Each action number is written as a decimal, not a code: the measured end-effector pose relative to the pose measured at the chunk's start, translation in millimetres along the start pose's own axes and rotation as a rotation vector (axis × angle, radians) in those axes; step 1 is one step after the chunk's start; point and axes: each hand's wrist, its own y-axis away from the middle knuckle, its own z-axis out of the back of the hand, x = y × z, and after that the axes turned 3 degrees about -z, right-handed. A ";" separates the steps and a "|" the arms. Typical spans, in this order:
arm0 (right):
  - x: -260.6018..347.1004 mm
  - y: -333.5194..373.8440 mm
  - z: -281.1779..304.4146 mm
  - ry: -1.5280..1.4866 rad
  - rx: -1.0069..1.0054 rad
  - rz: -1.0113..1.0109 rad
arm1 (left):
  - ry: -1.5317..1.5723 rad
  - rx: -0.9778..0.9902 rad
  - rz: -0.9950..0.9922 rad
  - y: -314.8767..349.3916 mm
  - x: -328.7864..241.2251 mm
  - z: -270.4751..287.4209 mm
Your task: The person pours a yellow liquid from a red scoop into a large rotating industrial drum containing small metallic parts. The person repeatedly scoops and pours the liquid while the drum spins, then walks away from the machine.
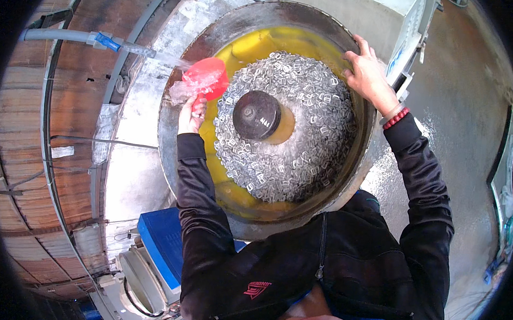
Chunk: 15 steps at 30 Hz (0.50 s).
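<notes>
My left hand (193, 115) is closed around the handle of a red plastic dipper (209, 78), held over the left rim of a large round metal tub (175, 128). A stream of water from a pipe (141, 50) splashes into and around the dipper. Inside the tub, a heap of small grey metal buckle-like pieces (302, 168) surrounds a dark-capped central post (257, 115). The tub's inner wall has a yellow lining (247, 42). On the far right rim rests my right hand (368, 73), fingers spread and holding nothing.
A blue box (160, 241) and a pale machine with a round opening (142, 281) stand at the lower left. Brown panels with metal bars (74, 135) line the left side. At the upper right is a white cabinet edge (407, 46), beside a wet grey floor (452, 145).
</notes>
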 end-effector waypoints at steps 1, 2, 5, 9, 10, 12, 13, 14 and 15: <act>0.2 -0.5 -0.6 -0.002 0.006 -0.002 | -0.058 0.001 -0.017 5.4 -0.1 -6.3; 0.6 -1.0 -1.1 0.006 0.016 -0.010 | -0.105 -0.019 -0.035 12.0 -0.2 -14.3; 0.8 -1.8 -1.1 0.027 0.008 0.004 | -0.611 -0.155 -0.321 38.2 -0.9 -44.5; 1.0 -1.1 -0.8 0.051 0.003 0.023 | -1.425 -0.200 -0.353 85.9 -19.2 -81.4; 0.9 -0.8 -0.9 0.039 0.009 0.010 | -1.557 -0.197 -0.331 94.3 -22.3 -86.7; 0.8 -1.0 -1.2 0.010 0.040 -0.027 | -1.829 -0.170 -0.303 105.3 -26.7 -89.8; 0.9 -1.1 -1.5 0.010 0.032 -0.015 | -1.811 -0.217 -0.299 107.2 -27.3 -87.1; 0.7 -1.2 -1.5 0.009 0.023 -0.004 | -1.789 -0.251 -0.310 106.7 -27.4 -82.1; 0.7 -1.4 -1.5 0.012 0.023 -0.006 | -1.762 -0.268 -0.331 105.1 -28.1 -74.9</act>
